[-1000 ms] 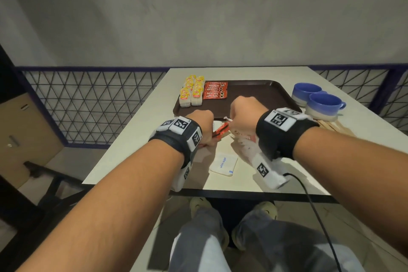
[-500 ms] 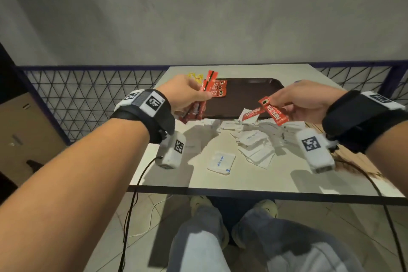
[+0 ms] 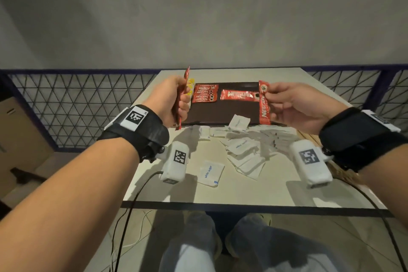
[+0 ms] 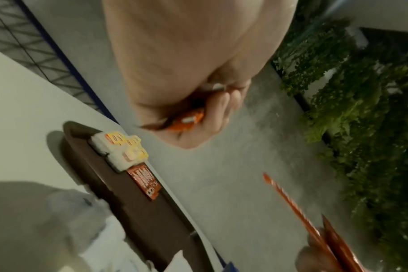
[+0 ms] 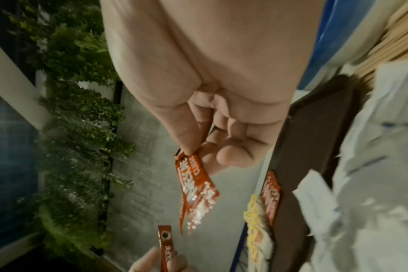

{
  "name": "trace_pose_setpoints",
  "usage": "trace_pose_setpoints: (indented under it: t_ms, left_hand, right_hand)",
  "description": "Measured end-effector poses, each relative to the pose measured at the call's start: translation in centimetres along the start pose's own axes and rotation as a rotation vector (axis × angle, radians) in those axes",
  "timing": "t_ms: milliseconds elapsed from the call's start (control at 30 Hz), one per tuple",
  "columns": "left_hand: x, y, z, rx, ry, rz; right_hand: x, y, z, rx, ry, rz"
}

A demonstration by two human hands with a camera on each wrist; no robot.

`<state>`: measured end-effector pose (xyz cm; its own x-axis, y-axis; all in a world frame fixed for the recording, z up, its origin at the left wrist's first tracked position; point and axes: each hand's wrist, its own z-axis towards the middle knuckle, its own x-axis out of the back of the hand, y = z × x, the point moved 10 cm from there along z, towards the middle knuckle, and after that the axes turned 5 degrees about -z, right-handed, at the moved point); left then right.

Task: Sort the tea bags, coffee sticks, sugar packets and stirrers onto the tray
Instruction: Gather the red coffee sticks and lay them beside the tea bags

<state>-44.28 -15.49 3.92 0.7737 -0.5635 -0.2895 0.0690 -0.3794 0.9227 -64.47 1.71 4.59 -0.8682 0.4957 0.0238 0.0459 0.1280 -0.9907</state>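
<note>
Fingers [image 3: 183,115] of left hand [image 3: 171,100] clench coffee sticks [image 3: 182,99] upright; right hand [image 3: 295,106] pinches another coffee stick [image 3: 264,104]. Both held above tray [image 3: 223,115]; sugar packets [image 3: 242,148] at 6 o'clock on table [image 3: 242,187].

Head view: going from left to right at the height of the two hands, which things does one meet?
left hand gripping coffee sticks → tea bags → coffee sticks stacked on the tray → single coffee stick lying crosswise → coffee stick pinched upright → right hand
</note>
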Motion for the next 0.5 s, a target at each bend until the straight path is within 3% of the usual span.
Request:
trace_pose_setpoints:
  t_ms: [167,267,500]
  left_hand:
    - [-2.5,2.5,0.8,-0.187,-0.090,-0.066]
    - [-4.0,3.5,2.2,-0.232,-0.187,-0.167]
    - [-5.9,5.9,5.2,-0.384,-0.285,-0.114]
  right_hand:
    - [-3.4,-4.7,1.9,0.147,-0.072,0.084]
    - [-5.4,-7.4,4.3,0.209,-0.114,0.070]
    - [-9.9,-9.0,10.5,0.346,-0.241,-0.064]
